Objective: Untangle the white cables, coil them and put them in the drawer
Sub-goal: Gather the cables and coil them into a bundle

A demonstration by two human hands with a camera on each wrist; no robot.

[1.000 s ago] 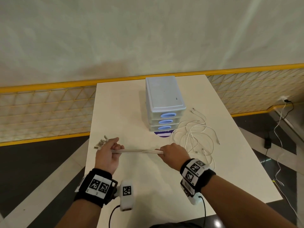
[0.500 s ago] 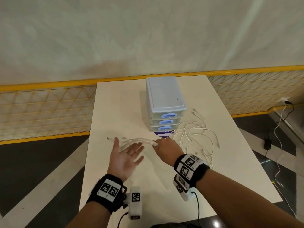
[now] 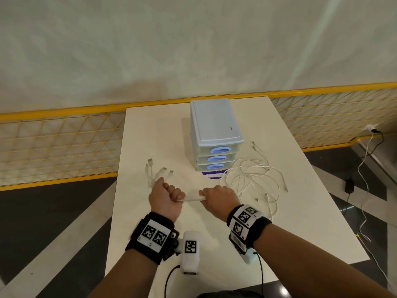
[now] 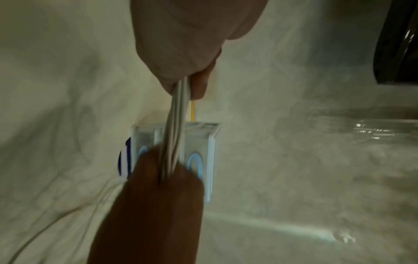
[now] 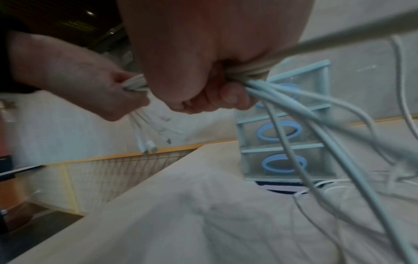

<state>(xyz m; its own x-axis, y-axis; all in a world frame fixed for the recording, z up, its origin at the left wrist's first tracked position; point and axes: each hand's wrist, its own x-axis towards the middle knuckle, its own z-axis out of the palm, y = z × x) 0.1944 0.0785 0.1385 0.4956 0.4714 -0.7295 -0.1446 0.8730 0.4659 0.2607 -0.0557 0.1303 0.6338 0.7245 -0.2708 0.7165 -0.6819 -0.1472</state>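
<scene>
Pale wall backdrop, yellow mesh railing point(image 3: 60, 145) running across at 9 to 3 o'clock, dark floor below.

Table point(image 3: 150, 130): white top, the work surface.

Drawer unit point(image 3: 216, 134): three-tier translucent plastic, at 12 o'clock from the hands. All three drawers with blue oval pulls look closed; contents cannot be made out through the fronts. No cable is stowed as far as can be seen.

White cables point(image 3: 253, 181): loose tangle lying on the table at 2 o'clock from the hands, just beside the unit's base. A gathered bundle of several strands runs from it to the hands; plug ends fan out at 11 o'clock past the left fist.

Right hand point(image 3: 217, 197): fingers curled round the bundle, trailing strands leaving toward the tangle.

Left hand point(image 3: 166, 197): fist closed round the same bundle, near the right hand at its 9 o'clock.

Step, as judged: straightening and aligning strands, untangling unfinished. Next move likely calls for drawing the slack through, winding a coil, then opening a drawer.
</scene>
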